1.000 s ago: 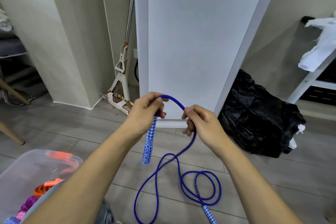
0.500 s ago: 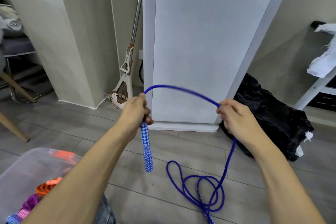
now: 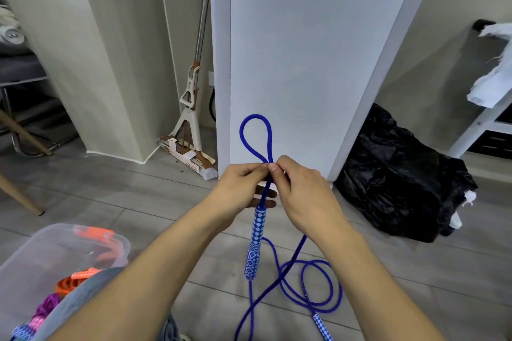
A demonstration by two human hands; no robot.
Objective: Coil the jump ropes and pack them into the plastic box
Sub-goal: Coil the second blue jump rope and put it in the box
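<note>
While forming the first coil, I am pinching the blue braided jump rope (image 3: 256,134) with both hands.
Left hand (image 3: 240,184) and right hand (image 3: 300,196) are meeting at the loop's crossing, pinning it; the patterned handle (image 3: 254,243) is hanging below as anchor.

We see a blue cord jump rope (image 3: 256,130) looped upright, patterned handle (image 3: 255,243) hanging, slack on floor; clear plastic box (image 3: 116,241) lower left.

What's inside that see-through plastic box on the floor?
The plastic box holds other jump ropes: an orange rope, a purple rope and a blue patterned handle. The left arm and the cloudy wall cover the rest, so I can't count them.
</note>
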